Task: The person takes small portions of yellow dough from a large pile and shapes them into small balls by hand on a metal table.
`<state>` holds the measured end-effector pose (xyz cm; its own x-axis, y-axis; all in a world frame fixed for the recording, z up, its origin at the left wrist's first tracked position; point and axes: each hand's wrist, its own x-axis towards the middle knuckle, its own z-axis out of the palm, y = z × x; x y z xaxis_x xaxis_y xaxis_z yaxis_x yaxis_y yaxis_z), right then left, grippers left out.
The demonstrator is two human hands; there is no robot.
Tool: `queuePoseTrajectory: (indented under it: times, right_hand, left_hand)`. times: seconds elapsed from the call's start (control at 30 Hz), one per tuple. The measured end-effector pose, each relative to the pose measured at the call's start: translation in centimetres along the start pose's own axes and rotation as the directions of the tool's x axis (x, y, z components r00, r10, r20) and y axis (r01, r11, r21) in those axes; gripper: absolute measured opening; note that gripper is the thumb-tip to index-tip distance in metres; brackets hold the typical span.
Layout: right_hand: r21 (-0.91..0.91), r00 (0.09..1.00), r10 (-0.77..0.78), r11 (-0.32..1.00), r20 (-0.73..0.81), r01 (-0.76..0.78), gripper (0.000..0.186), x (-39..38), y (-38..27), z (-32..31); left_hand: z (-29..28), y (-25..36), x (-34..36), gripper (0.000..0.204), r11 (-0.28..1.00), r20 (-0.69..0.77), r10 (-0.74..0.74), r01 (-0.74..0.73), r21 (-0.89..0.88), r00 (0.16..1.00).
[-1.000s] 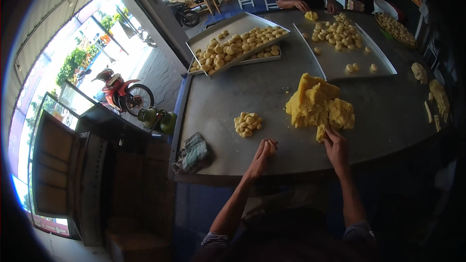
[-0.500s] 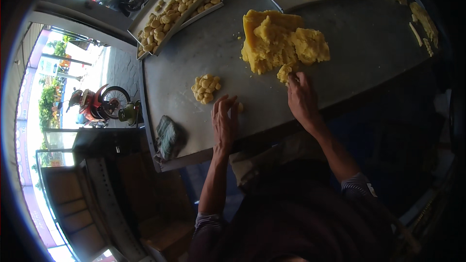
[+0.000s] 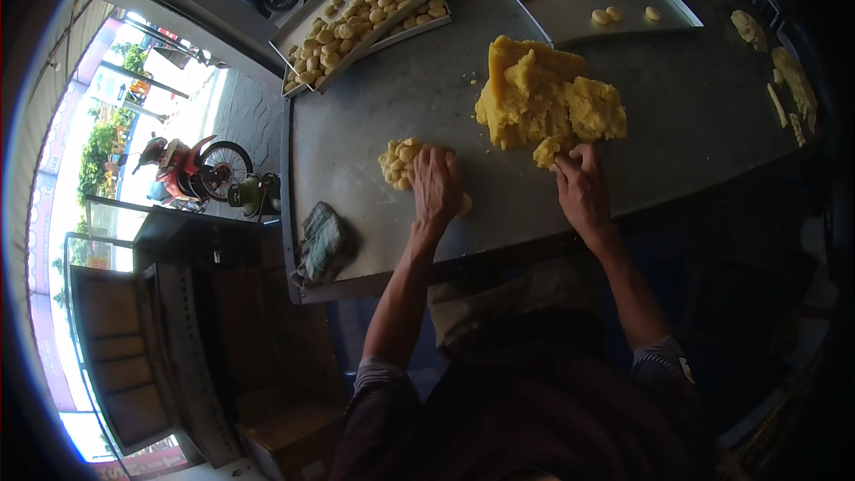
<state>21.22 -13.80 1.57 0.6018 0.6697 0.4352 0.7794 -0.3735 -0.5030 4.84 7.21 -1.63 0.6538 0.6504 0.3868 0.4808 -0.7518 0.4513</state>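
Note:
My left hand curls over the right side of a pile of pale dough pieces, fingertips hidden under it. A small pale piece lies beside its thumb side. My right hand pinches a ragged bit of yellow dough at the near edge of a large crumbly yellow mass. Both hands are over the grey metal tabletop.
Stacked trays of round dough pieces stand back left, another tray behind the mass. A folded cloth lies near left, dough scraps at right. Outside are a red motorbike and green gas cylinders.
The view has tilted down, losing the co-worker. My left hand has moved forward onto the small pile, fingers now curled over it. My right hand stays at the yellow dough.

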Motion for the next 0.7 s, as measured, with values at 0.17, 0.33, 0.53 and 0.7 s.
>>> queuePoseTrajectory:
  times: [0.17, 0.33, 0.53, 0.7]
  right_hand:
    - [0.102, 0.998, 0.058, 0.993, 0.031, -0.061, 0.017, -0.4, 2.6, 0.0]
    - [0.089, 0.999, 0.021, 0.996, 0.027, -0.023, 0.044, 1.8, 1.6, -0.2]
    - [0.125, 0.961, -0.147, 0.985, 0.236, 0.120, 0.052, 1.8, 1.5, 0.1]
    - [0.046, 0.982, 0.060, 0.997, 0.180, -0.069, 0.053, -0.9, -0.1, -0.4]
  left_hand:
    - [-7.2, 2.7, -4.9, 0.033, 0.973, 0.409, 0.167, -0.083, -0.215, 0.897]
    - [-10.3, -0.5, 2.8, 0.039, 0.938, -0.352, -0.176, 0.048, -0.344, 0.919]
    - [-5.9, -8.3, 3.9, 0.050, 0.993, 0.149, 0.013, -0.030, 0.111, 0.989]
    - [-6.5, -8.1, 2.2, 0.033, 0.996, 0.045, 0.016, -0.020, 0.084, 0.999]
